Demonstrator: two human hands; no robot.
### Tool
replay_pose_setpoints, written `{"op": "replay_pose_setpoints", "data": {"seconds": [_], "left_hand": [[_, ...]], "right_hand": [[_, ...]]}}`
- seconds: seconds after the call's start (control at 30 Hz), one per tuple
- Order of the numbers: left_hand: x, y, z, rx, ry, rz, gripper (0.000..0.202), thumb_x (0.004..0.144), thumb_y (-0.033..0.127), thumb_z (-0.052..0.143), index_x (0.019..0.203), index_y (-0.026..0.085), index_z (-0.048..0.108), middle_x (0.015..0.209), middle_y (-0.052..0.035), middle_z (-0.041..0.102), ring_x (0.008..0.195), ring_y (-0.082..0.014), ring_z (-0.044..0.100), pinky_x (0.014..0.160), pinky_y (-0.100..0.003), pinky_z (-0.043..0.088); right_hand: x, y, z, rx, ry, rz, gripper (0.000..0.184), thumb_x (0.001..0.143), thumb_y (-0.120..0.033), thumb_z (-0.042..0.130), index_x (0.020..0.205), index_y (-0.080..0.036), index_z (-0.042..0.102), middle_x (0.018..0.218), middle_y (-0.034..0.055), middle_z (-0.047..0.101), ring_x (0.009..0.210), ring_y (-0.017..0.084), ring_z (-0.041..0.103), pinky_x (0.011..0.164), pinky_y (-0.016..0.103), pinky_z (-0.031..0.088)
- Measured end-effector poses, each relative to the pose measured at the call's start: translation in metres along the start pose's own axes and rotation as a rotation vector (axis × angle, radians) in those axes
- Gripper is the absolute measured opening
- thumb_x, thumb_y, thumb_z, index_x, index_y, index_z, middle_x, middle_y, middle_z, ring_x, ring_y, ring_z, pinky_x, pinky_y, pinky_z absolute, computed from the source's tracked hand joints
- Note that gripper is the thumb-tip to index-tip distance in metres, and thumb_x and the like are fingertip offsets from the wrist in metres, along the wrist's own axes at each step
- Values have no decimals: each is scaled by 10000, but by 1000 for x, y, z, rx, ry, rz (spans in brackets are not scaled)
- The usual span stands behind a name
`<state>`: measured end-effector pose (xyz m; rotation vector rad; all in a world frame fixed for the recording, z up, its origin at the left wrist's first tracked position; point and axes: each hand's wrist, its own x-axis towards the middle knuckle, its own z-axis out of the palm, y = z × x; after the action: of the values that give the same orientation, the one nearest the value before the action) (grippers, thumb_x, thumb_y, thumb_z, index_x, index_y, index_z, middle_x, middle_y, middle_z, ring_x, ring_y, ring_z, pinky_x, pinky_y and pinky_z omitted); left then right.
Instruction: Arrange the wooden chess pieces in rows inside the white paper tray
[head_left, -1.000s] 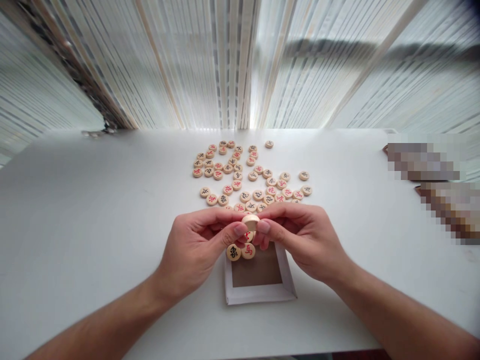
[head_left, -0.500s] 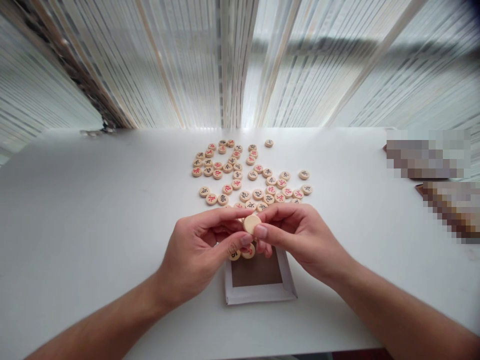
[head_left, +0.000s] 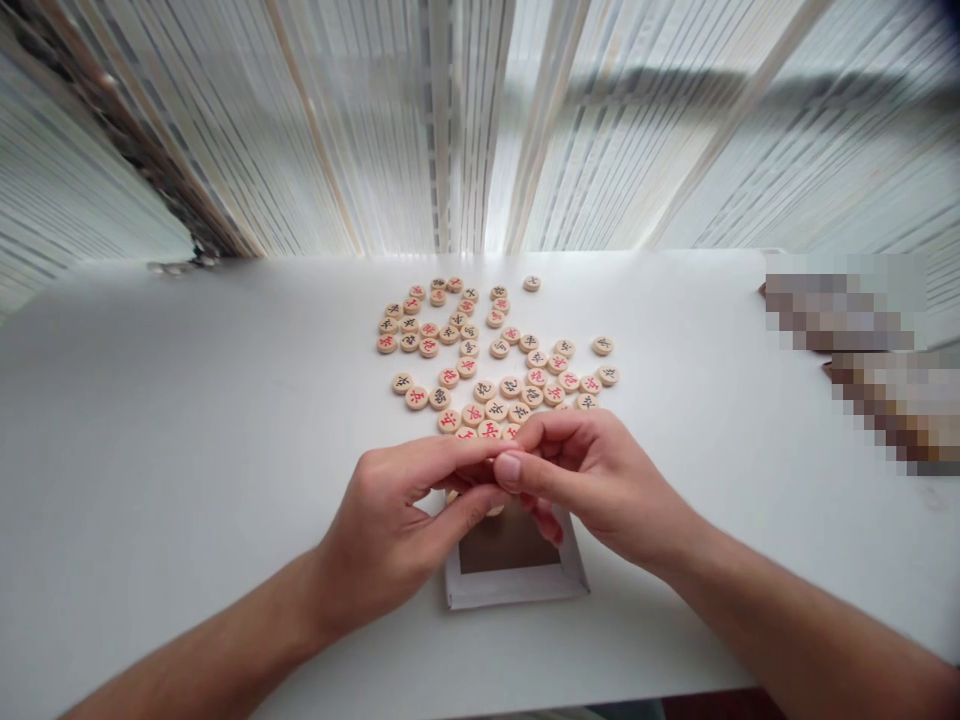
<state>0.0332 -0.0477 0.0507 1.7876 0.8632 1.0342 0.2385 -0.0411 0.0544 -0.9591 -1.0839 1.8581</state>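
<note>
My left hand (head_left: 405, 515) and my right hand (head_left: 592, 475) meet fingertip to fingertip above a small white-rimmed box (head_left: 517, 588) with a brown bottom. Both are closed in a pinch around a wooden Chinese chess piece, now hidden behind the fingers. Under my left thumb, the edge of a chess piece (head_left: 495, 511) peeks out at the box's far left. Just beyond my fingertips lie loose round chess pieces (head_left: 496, 410), marked with red or black characters.
Several more chess pieces (head_left: 428, 347) are scattered over the white table (head_left: 187, 480) towards its far edge. Two blurred-out brownish objects (head_left: 892, 400) lie at the right. A striped curtain (head_left: 390, 130) hangs behind the table.
The plain face of the held piece has gone from sight as my fingers closed in around it. My right hand's lower fingers have shifted slightly to the right. The view has moved a little.
</note>
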Motion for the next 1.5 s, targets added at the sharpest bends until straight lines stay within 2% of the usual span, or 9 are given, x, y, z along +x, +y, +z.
{"op": "replay_pose_setpoints", "data": {"seconds": [0.27, 0.5, 0.73, 0.97, 1.1, 1.2, 1.3, 1.4, 1.5], "left_hand": [[1, 3, 0, -134, 56, -82, 301, 954, 98, 763, 1192, 271, 827, 1003, 2, 851, 849, -134, 834, 797, -179, 683], [-1, -2, 0, -94, 61, -20, 368, 939, 60, 764, 1218, 293, 818, 1040, 13, 849, 835, -128, 829, 808, -193, 689], [-2, -4, -1, -57, 56, 22, 420, 922, 43, 771, 1239, 316, 809, 1033, 26, 842, 851, -125, 823, 822, -192, 686], [0, -3, -1, -90, 63, 29, 398, 925, 33, 767, 1222, 293, 816, 1018, 10, 839, 844, -126, 822, 809, -189, 689], [1, -1, 1, -203, 33, 9, 355, 959, 48, 735, 1230, 268, 801, 977, -3, 831, 813, -148, 833, 775, -232, 706], [1, -2, 1, -196, 68, 13, 327, 965, 63, 740, 1218, 262, 799, 998, -6, 822, 823, -152, 834, 767, -240, 708], [0, -6, -1, -9, 151, 81, 321, 929, 57, 786, 1187, 247, 804, 1056, -15, 833, 893, -141, 821, 820, -220, 690], [1, -8, -4, 230, 197, 268, 276, 896, 43, 819, 1118, 206, 800, 993, -22, 840, 875, -136, 801, 835, -222, 667], [2, -8, -7, 351, 192, 448, 218, 895, 14, 809, 1053, 163, 787, 979, -59, 843, 909, -154, 805, 878, -236, 657]], "right_hand": [[1, -2, -1, 224, -91, 57, 219, 834, -316, 909, 831, -140, 779, 678, 14, 750, 503, 119, 707, 482, 191, 618], [1, 4, -2, 183, -104, -14, 174, 800, -148, 920, 875, -145, 763, 682, -4, 769, 525, 102, 713, 519, 169, 622], [0, 1, 1, 197, -109, -16, 188, 787, -156, 942, 859, -132, 770, 662, -2, 762, 532, 107, 717, 525, 180, 635], [1, 5, -3, 234, -151, -35, 229, 759, -112, 962, 913, -153, 798, 739, 18, 809, 574, 119, 754, 577, 199, 661], [1, 5, -3, 179, -129, -73, 239, 743, -141, 982, 917, -163, 821, 733, 20, 803, 579, 109, 736, 586, 188, 643], [2, 3, -2, 79, -94, -131, 254, 747, -170, 985, 968, -171, 859, 723, 21, 793, 588, 94, 712, 595, 164, 618], [2, 2, 0, -45, -39, -215, 217, 794, -182, 950, 1000, -197, 881, 732, 21, 796, 623, 104, 723, 628, 178, 628], [0, 1, 2, -202, 11, -333, 207, 839, -173, 904, 1040, -220, 885, 796, 33, 823, 665, 129, 752, 635, 197, 641], [-4, -2, 1, -379, 51, -428, 230, 828, -150, 898, 1049, -210, 883, 865, 48, 848, 713, 150, 784, 654, 199, 653]]}}
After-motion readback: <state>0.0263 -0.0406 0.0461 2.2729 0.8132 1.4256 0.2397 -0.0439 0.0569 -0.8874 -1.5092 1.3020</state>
